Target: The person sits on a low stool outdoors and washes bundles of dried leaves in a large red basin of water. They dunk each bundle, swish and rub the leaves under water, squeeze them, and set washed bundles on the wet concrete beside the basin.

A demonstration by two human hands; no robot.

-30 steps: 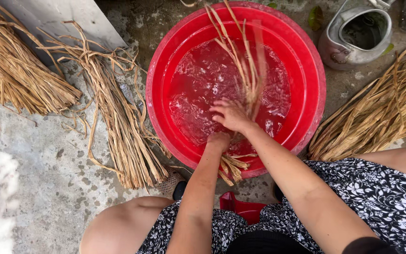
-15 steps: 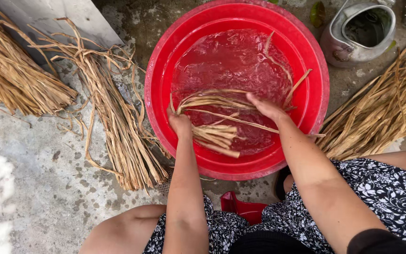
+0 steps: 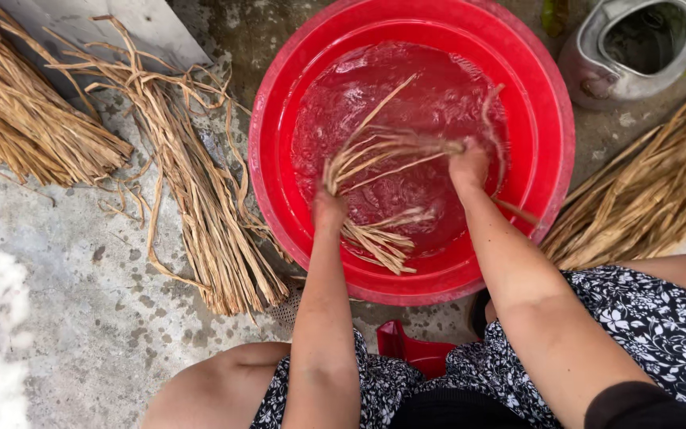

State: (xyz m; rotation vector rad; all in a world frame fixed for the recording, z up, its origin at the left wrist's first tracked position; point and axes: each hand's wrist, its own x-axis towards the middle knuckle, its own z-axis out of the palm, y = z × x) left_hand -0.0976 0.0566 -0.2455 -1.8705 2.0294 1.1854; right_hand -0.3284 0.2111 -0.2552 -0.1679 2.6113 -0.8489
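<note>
Far left, on the concrete floor point(image 3: 57, 318): a thick straw bundle point(image 3: 25, 127), dry, lying slantwise. Beside it: a looser bundle of flat straw strips point(image 3: 200, 206), long axis running from upper left down toward the basin's near edge.

Centre: a red basin point(image 3: 549, 119), round, holding water. In it, a wet hank of straw point(image 3: 383, 155), long axis lying left to right across the water between both hands, one end fanned out below toward the near rim.

Left hand point(image 3: 329, 210): closed around the hank's left end. Right hand point(image 3: 468, 163): closed around its right end. Neither is nearer; each grips its own end.

Right: a metal kettle point(image 3: 637, 48), lid off, standing just beyond the basin. Below it, another dry straw heap point(image 3: 653, 191).
</note>
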